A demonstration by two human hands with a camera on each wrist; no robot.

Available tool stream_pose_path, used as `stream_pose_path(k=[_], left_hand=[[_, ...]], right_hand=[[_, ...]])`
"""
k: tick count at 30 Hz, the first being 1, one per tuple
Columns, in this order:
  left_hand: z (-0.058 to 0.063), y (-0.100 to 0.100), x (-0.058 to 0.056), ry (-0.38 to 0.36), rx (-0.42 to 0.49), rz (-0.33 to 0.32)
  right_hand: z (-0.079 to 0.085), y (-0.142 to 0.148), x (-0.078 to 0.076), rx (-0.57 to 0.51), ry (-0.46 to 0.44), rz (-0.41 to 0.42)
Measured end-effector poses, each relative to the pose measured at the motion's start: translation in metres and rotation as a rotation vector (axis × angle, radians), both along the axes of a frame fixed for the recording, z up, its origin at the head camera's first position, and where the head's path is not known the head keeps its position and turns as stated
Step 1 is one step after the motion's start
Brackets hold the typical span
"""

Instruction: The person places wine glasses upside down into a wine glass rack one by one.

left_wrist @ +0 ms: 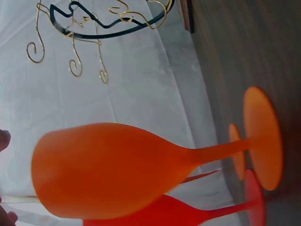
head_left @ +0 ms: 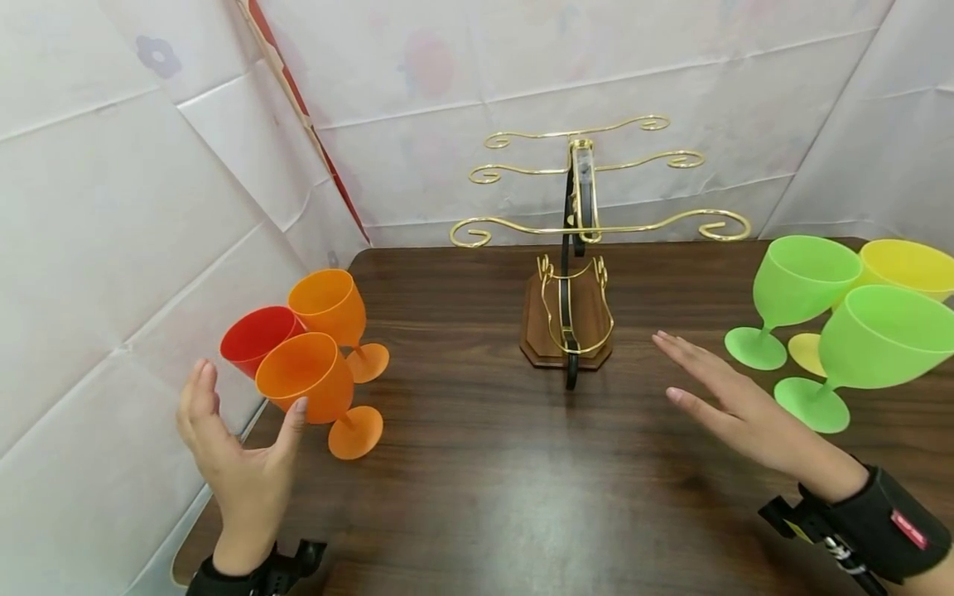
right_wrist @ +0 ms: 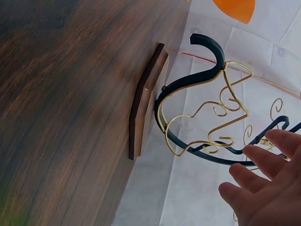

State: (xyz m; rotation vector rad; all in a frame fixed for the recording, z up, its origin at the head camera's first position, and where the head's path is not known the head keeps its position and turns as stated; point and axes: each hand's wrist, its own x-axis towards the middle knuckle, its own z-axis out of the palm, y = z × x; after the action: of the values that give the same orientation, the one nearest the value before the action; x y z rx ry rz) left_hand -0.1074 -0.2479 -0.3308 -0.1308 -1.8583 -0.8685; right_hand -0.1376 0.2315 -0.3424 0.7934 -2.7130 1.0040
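At the table's left, my left hand has its fingers and thumb spread beside the near orange goblet; whether it touches the bowl I cannot tell. In the left wrist view that orange goblet stands large, with fingertips at the left edge. Another orange goblet and a red goblet stand just behind. My right hand hovers over the table with straight fingers, holding nothing, left of two green goblets and a yellow goblet. The right wrist view shows that hand near the rack.
A gold-and-black metal rack with curled arms stands on a wooden base at the back middle of the dark wood table. White sheeting hangs behind and to the left, close to the table's edge.
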Motion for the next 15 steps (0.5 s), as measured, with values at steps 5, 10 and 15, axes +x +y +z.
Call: stream_pose_path(k=[5,10,15], left_hand=[[-0.011,-0.004,0.001,-0.167,0.268,-0.023],[-0.021,-0.003,-0.001,-0.323,0.527,-0.08],[-0.027,-0.003,-0.006,-0.438,0.656,-0.153]], right_hand=[[0.001,0.001,-0.001,-0.004,0.007,0.004],[0.0,0.002,0.0,-0.014,0.007,0.008],[-0.001,0.003,0.002,-0.014,0.005,0.001]])
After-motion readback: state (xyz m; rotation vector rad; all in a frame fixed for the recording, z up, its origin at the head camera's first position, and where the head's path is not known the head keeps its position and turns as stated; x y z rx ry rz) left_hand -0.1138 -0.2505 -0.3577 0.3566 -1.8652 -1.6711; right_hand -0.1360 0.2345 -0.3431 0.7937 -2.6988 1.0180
